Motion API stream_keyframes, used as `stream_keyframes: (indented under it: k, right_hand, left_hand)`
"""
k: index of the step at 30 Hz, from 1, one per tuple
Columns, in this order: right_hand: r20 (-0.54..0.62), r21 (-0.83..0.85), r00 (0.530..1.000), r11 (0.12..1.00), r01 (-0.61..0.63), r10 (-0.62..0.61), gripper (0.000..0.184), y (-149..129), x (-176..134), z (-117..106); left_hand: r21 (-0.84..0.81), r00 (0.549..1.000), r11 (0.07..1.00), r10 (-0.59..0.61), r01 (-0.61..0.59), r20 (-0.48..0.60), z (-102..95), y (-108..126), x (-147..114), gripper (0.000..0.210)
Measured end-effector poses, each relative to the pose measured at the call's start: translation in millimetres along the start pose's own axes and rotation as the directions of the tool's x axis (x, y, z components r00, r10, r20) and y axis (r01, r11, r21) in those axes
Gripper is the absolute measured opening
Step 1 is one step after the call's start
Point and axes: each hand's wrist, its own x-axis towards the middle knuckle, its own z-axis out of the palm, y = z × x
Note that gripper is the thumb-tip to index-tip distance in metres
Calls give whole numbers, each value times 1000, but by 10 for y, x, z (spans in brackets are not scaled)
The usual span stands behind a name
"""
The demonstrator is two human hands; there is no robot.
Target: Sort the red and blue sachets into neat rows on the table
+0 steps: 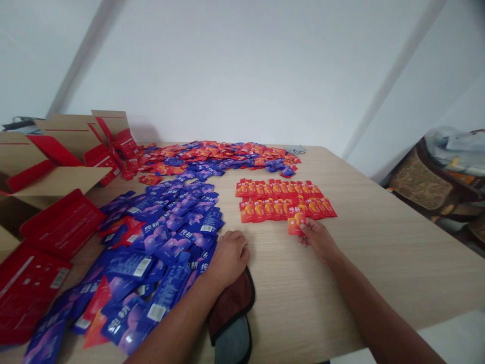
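Note:
Between the thumb and fingers of my right hand [317, 239] is a red-orange sachet [295, 226], held upright by its lower right edge. It overlaps the nearer of two rows of red sachets [270, 208], which lie fanned side by side on the table. My left hand [229, 255] rests on the table with its fingers curled in and no item showing in them. Right beside it spreads a large heap of blue sachets [178, 212] with a few red ones mixed in. Partly under my left wrist lies a dark red and grey fabric piece [232, 308] with black edging.
Open red cardboard boxes [62, 220] with brown insides stand at the left. A mixed pile of red and blue sachets [227, 150] stretches along the back by the wall, with a small grey item [295, 150] at its right end. A patterned chair [420, 174] bearing plastic bags stands off to the right.

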Motion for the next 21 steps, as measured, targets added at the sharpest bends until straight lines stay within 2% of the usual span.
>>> stream_keyframes:
  k: [4,7,10,12,16,19,21]
  right_hand:
    - [-25,53,999,998,-26,27,51,6,-21,-33]
    - [-63,0,997,999,-52,52,46,49,-11,-180]
    - [-180,-173,981,979,-108,77,42,120,3,-499]
    - [-292,-303,952,935,-186,95,43,166,-15,-772]
    - [-419,-394,901,872,-291,112,45,239,-124,-1253]
    - [-459,-447,880,824,-348,122,47,293,-189,-1469]
    - [-434,-516,893,780,-354,119,48,329,-183,-1561]
  left_hand:
    - [3,1000,1000,14,-14,-14,8,-9,-1,10]
    - [5,1000,1000,14,-14,-15,11,-14,3,9]
    - [-2,1000,1000,14,-14,-15,12,-15,6,9]
    - [-4,1000,1000,12,-12,-16,14,-15,5,9]
    - [-4,1000,1000,17,-17,-23,22,-19,0,10]
    - [-6,999,1000,25,-25,-29,32,-25,1,11]
    - [-9,999,1000,27,-28,-31,40,-29,4,10]
